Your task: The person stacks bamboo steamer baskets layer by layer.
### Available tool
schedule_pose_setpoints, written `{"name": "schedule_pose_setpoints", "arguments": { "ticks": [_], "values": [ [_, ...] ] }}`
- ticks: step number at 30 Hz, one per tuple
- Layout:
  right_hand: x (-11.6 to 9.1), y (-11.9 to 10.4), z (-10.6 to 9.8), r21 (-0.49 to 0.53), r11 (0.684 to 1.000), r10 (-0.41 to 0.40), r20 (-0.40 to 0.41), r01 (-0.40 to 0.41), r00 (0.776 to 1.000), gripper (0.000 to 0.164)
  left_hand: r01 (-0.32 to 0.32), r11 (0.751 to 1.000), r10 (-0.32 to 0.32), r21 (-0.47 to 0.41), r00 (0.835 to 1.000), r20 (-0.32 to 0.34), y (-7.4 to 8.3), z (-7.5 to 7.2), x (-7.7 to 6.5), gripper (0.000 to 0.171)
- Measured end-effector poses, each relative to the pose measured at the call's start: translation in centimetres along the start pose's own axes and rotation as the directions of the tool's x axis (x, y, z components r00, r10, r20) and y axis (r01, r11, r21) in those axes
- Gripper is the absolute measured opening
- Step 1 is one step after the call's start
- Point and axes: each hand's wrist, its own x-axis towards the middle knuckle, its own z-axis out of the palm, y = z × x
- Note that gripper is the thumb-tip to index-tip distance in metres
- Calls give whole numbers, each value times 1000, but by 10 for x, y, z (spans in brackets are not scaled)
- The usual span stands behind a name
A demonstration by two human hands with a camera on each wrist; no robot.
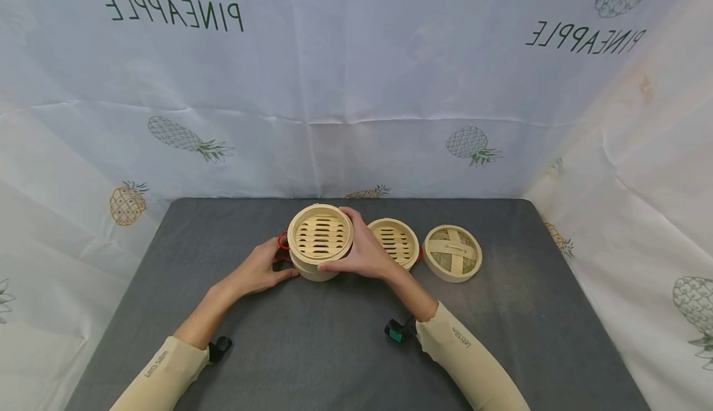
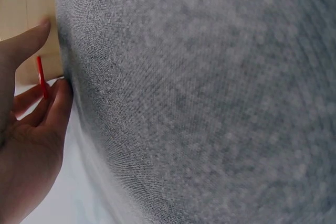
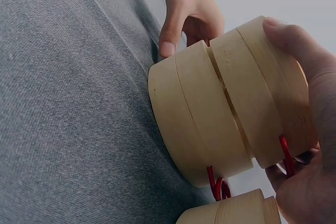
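Head view gives me two round bamboo baskets stacked left of centre on the dark counter [image 1: 328,349]. From out here I see the right hand [image 1: 364,250] gripping the top basket [image 1: 320,237], thumb on the near side and fingers round the far side. The left hand [image 1: 260,270] holds the bottom basket [image 1: 314,273] between thumb and curled fingers, beside its red loop [image 3: 219,187]. A slim gap runs between the two baskets on the right wrist view; I can't tell whether they touch somewhere along it. Right of them lie another basket [image 1: 412,242] and the woven lid [image 1: 453,253].

I'd judge the baskets light, stiff and only mildly slippery, with thin slats that could crack under a hard push. I'd take hold round the outer wall, on opposite sides, and keep the weight off the loops.

For writing, the pale cloth [image 1: 379,77] reads "PINEAPPLE" twice, mirror-reversed. The left sleeve [image 1: 161,380] carries small print starting "Lets"; the right sleeve [image 1: 473,361] has similar lettering, too small for me to read surely.
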Motion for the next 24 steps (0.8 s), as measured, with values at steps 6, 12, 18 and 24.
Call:
{"name": "schedule_pose_setpoints", "arguments": {
  "ticks": [6, 12, 18, 24],
  "values": [
    [4, 0, 1, -5, 1000, -9, -10, 9, 1000, 128, -30, 999, 30, -13, 1000, -9, 3, 0, 1, 75],
    [5, -1, 3, 10, 1000, -2, 19, 2, 1000, 129, -15, 1000, 15, 12, 1000, -10, 3, 0, 0, 79],
    [6, -1, 4, 25, 1000, 10, 34, -11, 999, 129, 1, 1000, -1, 30, 1000, -7, 2, -1, 0, 77],
    [9, -2, 3, 12, 1000, 19, 38, -20, 999, 129, 1, 1000, -1, 23, 1000, 1, 2, -1, 1, 77]
  ]
}}
